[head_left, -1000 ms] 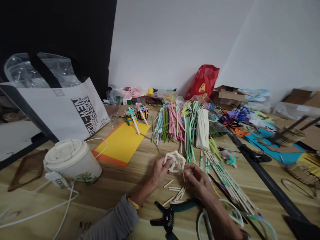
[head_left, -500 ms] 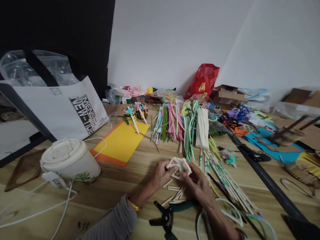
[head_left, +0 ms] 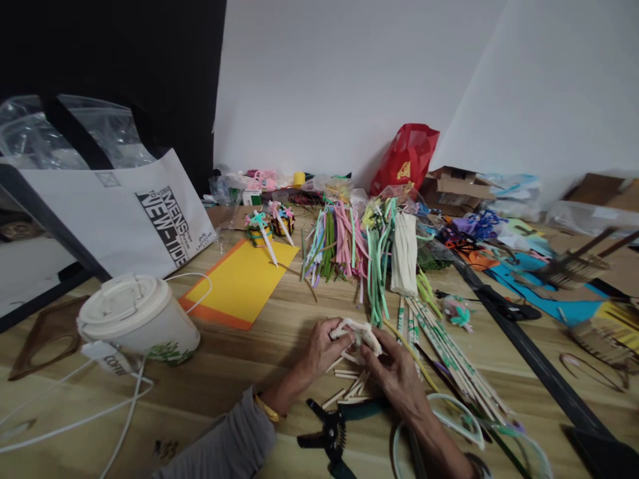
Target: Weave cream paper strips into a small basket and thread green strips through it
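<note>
Stretching across the view, a wooden table is bearing everything here. One white tote bag is leaning at the left, while one red bag is standing near one cardboard box at the back. One yellow sheet is lying just beside one lidded paper cup. Two bunches of paper strips are spreading out at the middle of the table, and two stick ornaments are sitting beyond the sheet.

Two arms are reaching in from the bottom edge, forearms angling toward each other. The left arm is wearing a grey sleeve and one yellow bracelet. The left hand and right hand are both curling nearly closed, pinching one white knot between them just above the table. About eight short sticks are lying right below the hands, beside one pair of green-handled pliers.
</note>
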A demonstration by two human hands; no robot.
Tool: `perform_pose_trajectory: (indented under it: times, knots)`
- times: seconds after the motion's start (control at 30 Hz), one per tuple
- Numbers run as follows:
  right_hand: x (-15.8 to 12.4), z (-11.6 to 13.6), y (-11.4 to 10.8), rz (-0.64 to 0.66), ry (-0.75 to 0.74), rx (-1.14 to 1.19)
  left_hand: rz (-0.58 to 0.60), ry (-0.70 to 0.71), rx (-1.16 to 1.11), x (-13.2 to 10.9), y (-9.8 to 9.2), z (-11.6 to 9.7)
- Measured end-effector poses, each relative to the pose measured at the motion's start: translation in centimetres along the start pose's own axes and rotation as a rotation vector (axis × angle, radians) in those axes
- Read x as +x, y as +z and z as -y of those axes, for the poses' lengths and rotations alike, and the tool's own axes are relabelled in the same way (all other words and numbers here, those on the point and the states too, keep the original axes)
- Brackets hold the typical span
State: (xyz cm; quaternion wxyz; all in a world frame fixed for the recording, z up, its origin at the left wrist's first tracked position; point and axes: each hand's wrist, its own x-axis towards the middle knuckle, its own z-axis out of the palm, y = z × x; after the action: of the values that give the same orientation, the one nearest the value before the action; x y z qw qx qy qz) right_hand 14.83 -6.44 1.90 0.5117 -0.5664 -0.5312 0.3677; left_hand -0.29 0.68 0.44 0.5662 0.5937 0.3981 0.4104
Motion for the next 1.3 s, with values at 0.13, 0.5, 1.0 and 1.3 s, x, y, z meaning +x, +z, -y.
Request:
perform_pose_trajectory:
  times: [0.13,0.5,1.0,1.3]
  knots:
    - [0.0,0.1,0.0,0.016,-0.027,-0.035,0.009,-0.023,-0.073,-0.1,0.1,0.2]
    - [-0.2,0.2,0.0,0.032,-0.126,-0.157,-0.014,0.102,0.168,-0.1,0.4,0.2]
    - [-0.4,-0.6,0.1,0.028,-0.251,-0.225,-0.084,0.16,0.049,-0.3,0.6,-0.8]
    - [-0.2,-0.9,0.0,0.086,-0.177,-0.045,-0.158,0.494,0.129,-1.3,0.6,-1.0]
